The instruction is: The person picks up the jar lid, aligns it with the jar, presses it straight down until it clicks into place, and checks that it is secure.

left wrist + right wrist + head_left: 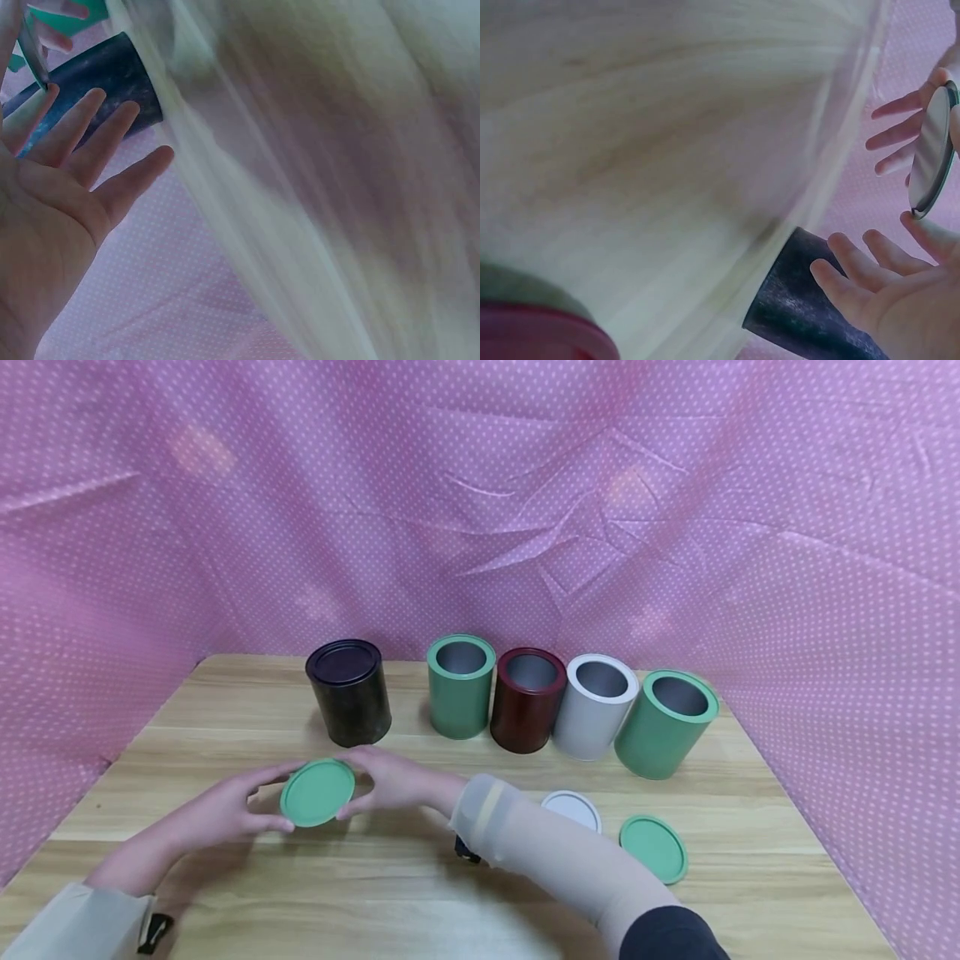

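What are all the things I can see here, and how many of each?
Green cans: 2, open; one in the middle of the row, one at its right end.
Black can: 1, lidded, left end of the row.
Red can: 1, open, mid-row.
White can: 1, open, tilted.
Green lids: 2; one held between both hands, one lying on the table.
White lid: 1, behind the right forearm.
Cloth: pink, dotted, all round.
Left hand: fingertips on the held lid.
Right hand: fingertips on the held lid.
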The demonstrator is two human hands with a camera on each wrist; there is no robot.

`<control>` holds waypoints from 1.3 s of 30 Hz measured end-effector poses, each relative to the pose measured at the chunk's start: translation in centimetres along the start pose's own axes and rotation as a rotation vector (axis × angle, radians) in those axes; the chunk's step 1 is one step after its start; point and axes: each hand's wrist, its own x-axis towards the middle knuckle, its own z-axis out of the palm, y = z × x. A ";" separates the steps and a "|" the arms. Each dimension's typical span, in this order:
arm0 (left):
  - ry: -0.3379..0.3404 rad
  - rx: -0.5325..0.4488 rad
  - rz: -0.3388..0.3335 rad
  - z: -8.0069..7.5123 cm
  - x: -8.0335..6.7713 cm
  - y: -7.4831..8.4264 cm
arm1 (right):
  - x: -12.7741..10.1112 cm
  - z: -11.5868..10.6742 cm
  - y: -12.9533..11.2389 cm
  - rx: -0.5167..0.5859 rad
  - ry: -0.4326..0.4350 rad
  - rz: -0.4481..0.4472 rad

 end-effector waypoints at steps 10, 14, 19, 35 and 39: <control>0.106 0.068 0.091 -0.6 0.5 0.7 | -0.9 -1.7 -0.6 0.043 0.041 0.056; 0.103 0.068 0.069 -0.8 0.7 1.1 | -1.2 -2.3 -0.6 0.073 0.055 0.051; 0.118 -0.024 0.073 -1.0 0.9 1.6 | -1.5 -3.0 -0.6 0.101 0.077 0.040; 0.113 -0.218 -0.065 -1.3 2.6 4.5 | -3.2 -5.8 -0.2 0.210 0.163 -0.016; 0.119 -0.241 -0.054 -1.4 3.0 5.3 | -3.7 -6.5 -0.3 0.220 0.164 -0.002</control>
